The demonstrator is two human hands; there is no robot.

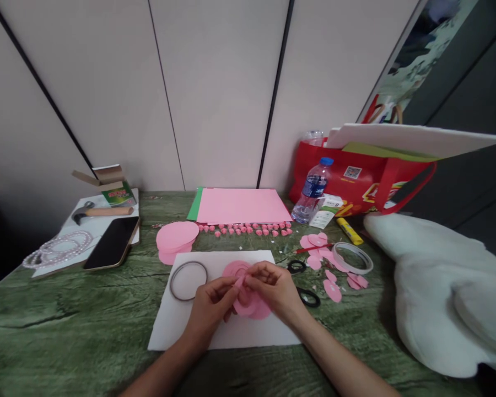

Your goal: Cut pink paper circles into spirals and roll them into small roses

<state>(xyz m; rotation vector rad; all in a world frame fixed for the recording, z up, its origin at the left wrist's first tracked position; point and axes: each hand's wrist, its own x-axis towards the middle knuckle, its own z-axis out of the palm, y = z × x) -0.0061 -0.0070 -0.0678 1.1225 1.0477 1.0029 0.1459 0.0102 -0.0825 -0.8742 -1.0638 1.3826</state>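
Note:
Between my left hand [215, 300] and my right hand [275, 284] is a small piece of pink paper [240, 282], pinched by the fingertips of both. It looks curled or folded, though the fingers hide part of it. Just below lie round pink paper pieces [258, 310], on a white board [182, 328]. A thin dark ring [171, 282] rests on the board's left part. Scissors with black handles [308, 298] lie at the board's right edge, their blades hidden by my right hand.
Pink paper circles [177, 237], a row of small pink rolled flowers [258, 232] and pink sheets [243, 204] lie behind. To the right are petal cut-outs [333, 289], tape [367, 259], a glue stick [349, 231] and a bottle [313, 193]. Left are a phone [113, 242] and hammer [107, 212].

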